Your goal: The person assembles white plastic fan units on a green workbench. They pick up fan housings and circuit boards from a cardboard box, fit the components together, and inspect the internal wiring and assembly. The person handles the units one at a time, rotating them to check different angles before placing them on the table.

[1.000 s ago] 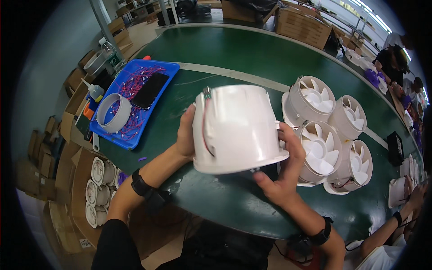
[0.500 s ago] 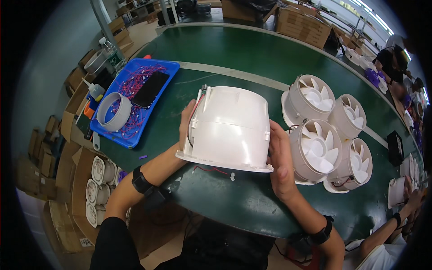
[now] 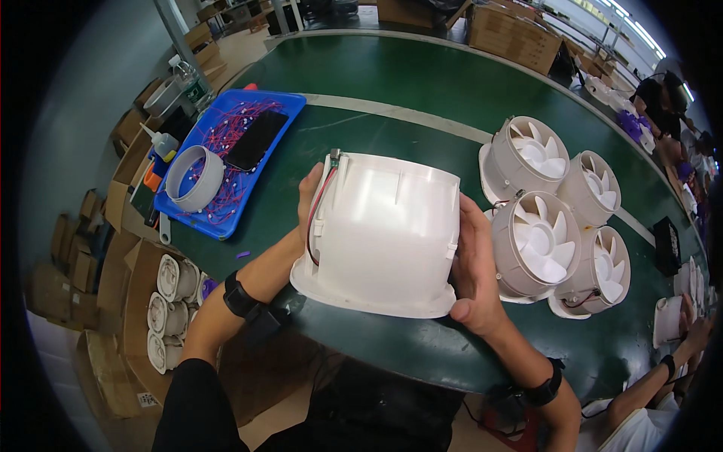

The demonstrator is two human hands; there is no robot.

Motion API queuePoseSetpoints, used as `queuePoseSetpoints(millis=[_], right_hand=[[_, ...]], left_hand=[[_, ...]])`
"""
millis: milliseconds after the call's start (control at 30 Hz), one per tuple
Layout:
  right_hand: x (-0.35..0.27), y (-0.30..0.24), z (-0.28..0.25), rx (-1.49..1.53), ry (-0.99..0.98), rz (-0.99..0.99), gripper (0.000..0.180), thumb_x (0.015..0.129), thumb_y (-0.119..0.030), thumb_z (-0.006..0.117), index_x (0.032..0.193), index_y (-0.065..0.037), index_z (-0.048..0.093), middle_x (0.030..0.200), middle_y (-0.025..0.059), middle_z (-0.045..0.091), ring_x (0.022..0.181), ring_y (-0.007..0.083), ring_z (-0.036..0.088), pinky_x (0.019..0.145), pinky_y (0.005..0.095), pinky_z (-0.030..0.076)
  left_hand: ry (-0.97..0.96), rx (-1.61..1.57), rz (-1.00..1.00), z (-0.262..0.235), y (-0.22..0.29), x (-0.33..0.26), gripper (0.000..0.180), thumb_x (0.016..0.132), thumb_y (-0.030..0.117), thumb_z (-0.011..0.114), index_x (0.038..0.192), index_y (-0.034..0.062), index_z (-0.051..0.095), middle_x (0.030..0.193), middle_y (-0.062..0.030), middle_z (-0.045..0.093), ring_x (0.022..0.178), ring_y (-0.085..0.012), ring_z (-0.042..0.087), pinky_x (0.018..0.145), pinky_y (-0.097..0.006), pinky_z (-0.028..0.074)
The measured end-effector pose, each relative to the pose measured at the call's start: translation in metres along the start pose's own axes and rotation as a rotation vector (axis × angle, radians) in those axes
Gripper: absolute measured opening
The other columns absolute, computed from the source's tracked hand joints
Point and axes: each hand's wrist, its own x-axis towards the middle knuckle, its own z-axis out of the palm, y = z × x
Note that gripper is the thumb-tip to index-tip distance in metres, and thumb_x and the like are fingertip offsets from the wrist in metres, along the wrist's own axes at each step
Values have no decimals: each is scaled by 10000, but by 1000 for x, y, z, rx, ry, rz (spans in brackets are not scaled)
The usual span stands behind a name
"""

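Note:
A white plastic fan housing (image 3: 384, 237), round-walled with a flange along its lower edge, is held up between my two hands above the near part of the table. My left hand (image 3: 307, 197) grips its left side, the fingers mostly hidden behind the wall. A red and black wire runs down that side beside a small connector at the top. My right hand (image 3: 476, 271) presses against the right side, its thumb near the flange. Close by on the right stand several fan units (image 3: 536, 233) with white blades facing up.
On the left lies a blue tray (image 3: 248, 215) holding red wires, a black phone (image 3: 257, 141) and a white ring (image 3: 195, 179). An open carton (image 3: 135, 301) below holds several more fan units. A co-worker's hand (image 3: 697, 331) is at the right edge. Cartons (image 3: 512, 41) stand at the back.
The fan housing has tilted and come slightly lower and nearer to me, with both hands still on it. The red wire under its flange is now out of sight.

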Motion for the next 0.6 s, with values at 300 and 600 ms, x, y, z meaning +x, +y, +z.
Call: queuePoseSetpoints(millis=[300,600], right_hand=[[0,2,-2,-8,-13,14,1318,565,-602,846,1504,-48,106,1493,177,224,1377,310,273,1057,488,328],[2,0,2,27,37,47,1232,642,-650,773,1490,-57,105,1479,181,232,1365,310,280,1064,499,317]], left_hand=[[257,-12,-113,30,8,8,824,890,683,345,1362,20,479,1258,-178,579,1104,-266,602,929,-391,494],[83,44,-100,18,4,6,848,802,688,475,1305,7,435,1265,-166,548,1147,-257,573,931,-370,497]])
